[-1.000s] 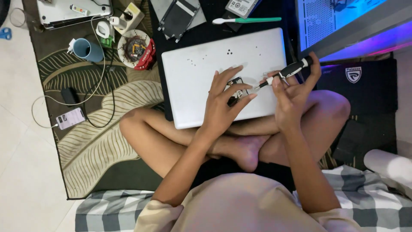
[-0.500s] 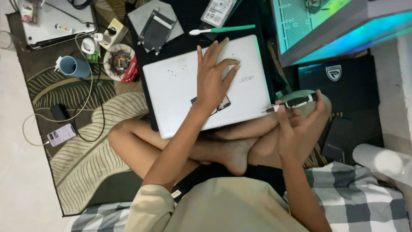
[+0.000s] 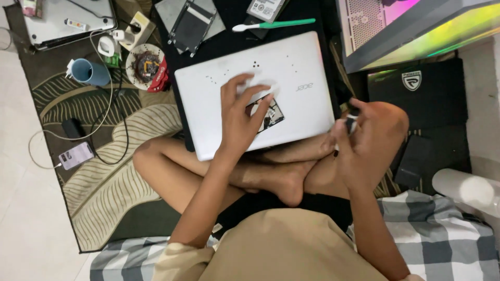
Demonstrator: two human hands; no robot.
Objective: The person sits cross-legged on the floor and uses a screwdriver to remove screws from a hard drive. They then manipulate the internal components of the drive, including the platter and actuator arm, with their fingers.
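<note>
A white laptop (image 3: 297,62) lies bottom-up across my crossed legs. A small hatch (image 3: 270,115) in its underside stands open and shows dark parts inside. My left hand (image 3: 237,117) rests over the laptop, its fingertips pinching a small white cover panel (image 3: 260,86), which is blurred, just above the hatch. Off the laptop's right edge, over my right knee, my right hand (image 3: 362,143) is closed around a small dark screwdriver (image 3: 350,125).
On the patterned mat to the left are a blue cup (image 3: 88,72), a round dish of small parts (image 3: 147,65), a phone (image 3: 76,155) on a cable and another laptop (image 3: 67,18). A green-handled brush (image 3: 276,24), drive bracket (image 3: 192,18) and lit computer case (image 3: 416,26) lie beyond.
My right hand drew the screwdriver away from the hatch to the right knee. My left hand slid over the laptop and lifted the white cover panel, so the hatch now shows open.
</note>
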